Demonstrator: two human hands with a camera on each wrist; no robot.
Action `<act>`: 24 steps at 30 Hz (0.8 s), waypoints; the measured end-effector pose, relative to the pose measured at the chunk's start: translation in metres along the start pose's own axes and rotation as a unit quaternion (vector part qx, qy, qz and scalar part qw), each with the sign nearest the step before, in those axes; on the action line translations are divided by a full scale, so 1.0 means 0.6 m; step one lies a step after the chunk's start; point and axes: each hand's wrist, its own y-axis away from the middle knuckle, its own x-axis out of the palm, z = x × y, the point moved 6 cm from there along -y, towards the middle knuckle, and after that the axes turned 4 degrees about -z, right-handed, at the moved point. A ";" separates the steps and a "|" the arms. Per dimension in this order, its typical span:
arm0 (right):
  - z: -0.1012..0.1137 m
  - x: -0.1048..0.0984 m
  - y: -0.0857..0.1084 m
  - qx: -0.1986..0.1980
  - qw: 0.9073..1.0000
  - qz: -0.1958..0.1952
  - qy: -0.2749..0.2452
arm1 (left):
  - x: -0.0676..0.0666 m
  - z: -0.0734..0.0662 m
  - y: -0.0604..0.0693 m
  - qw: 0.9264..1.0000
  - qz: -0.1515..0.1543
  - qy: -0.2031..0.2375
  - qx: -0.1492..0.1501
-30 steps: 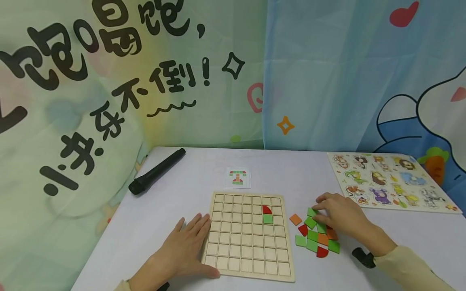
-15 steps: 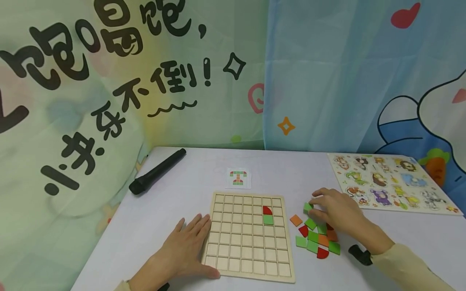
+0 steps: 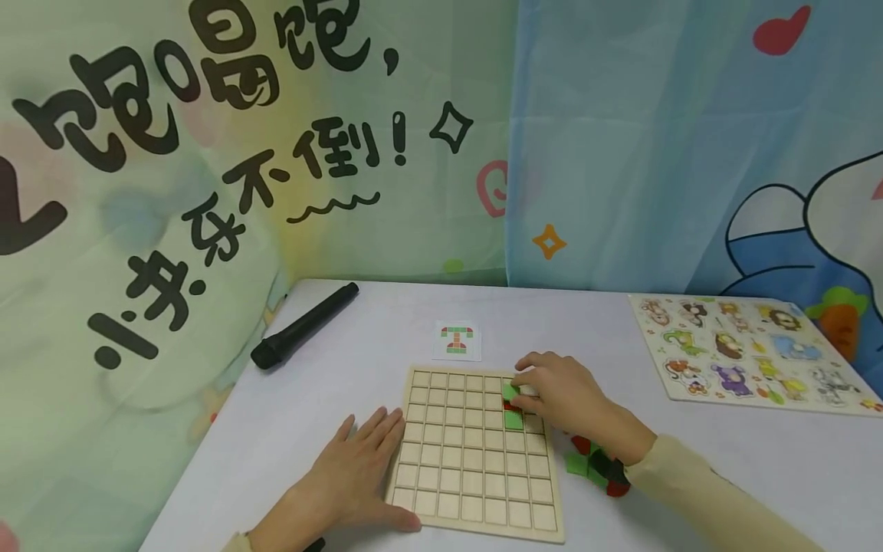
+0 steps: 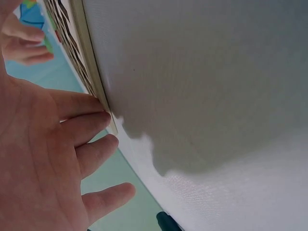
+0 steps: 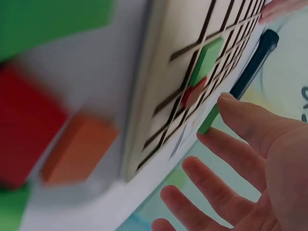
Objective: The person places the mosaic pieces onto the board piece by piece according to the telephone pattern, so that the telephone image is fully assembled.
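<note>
A pale wooden grid board lies on the table in the head view. My left hand rests along its left edge with fingers straight; the left wrist view shows fingertips against the board's side. Above the upper right of the grid, my right hand pinches a green square tile between thumb and forefinger. Just below that tile, a red quarter-round tile sits in a cell, partly hidden by the fingers in the head view. A green tile occupies the cell nearer me.
Loose green, red and orange tiles lie right of the board, partly under my right wrist; an orange tile shows up close. Behind the board is a small pattern card. A black cylindrical object lies back left, an animal picture board back right.
My right hand has left the loose tiles and moved left over the board, carrying a green tile from the pile. The left hand stays at the board's edge. The head view has shifted slightly.
</note>
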 end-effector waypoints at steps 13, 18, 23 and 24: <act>0.031 0.028 -0.022 -0.035 0.999 -0.003 0.012 | 0.001 -0.002 -0.002 1.000 0.010 0.012 -0.002; 0.034 0.027 -0.021 -0.045 0.999 -0.013 0.020 | 0.002 0.000 -0.003 1.000 0.007 0.009 -0.004; 0.034 0.031 -0.020 -0.048 0.998 -0.013 0.028 | 0.003 0.001 -0.004 1.000 0.009 0.012 -0.010; 0.034 0.031 -0.020 -0.047 0.998 -0.013 0.031 | 0.003 0.001 -0.004 1.000 0.009 0.013 -0.010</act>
